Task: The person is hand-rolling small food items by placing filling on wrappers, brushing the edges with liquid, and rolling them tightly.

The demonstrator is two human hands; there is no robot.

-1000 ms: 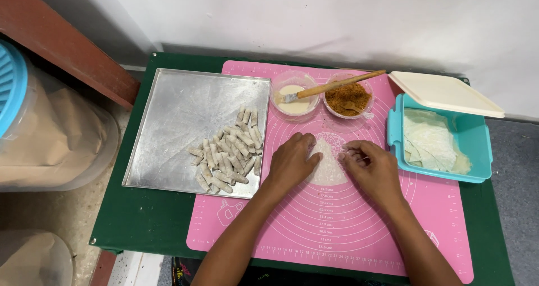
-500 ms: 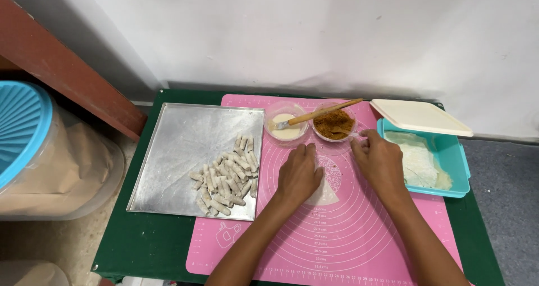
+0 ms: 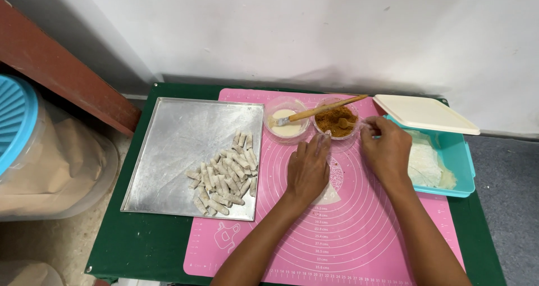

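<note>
1. A green table (image 3: 140, 246) stands against a white wall and carries everything else.
2. A pink silicone mat (image 3: 359, 230) printed with rings covers the table's middle and right part.
3. A steel baking tray (image 3: 179, 134) lies on the table's left half, its right edge just over the mat's left border.
4. A teal box (image 3: 457, 162) sits at the mat's right edge, holding pale sheets; its cream lid (image 3: 424, 113) rests tilted across the box's far rim.
5. A heap of small pale rolls (image 3: 224, 173) lies in the tray's near right corner.
6. The left hand (image 3: 307, 171) lies palm down on the mat, fingers straight and close together, pressing a thin pale wrapper (image 3: 332, 191) whose corner pokes out beside the wrist.
7. The right hand (image 3: 386, 150) rests between the wrapper and the teal box, fingers curled inward; it seems to pinch something small at the tips, but the view does not settle that.
8. Two clear bowls stand just beyond the hands: one with white paste (image 3: 286, 124), one with brown filling (image 3: 336, 121).
9. A wooden brush (image 3: 323, 109) lies across both bowls.
</note>
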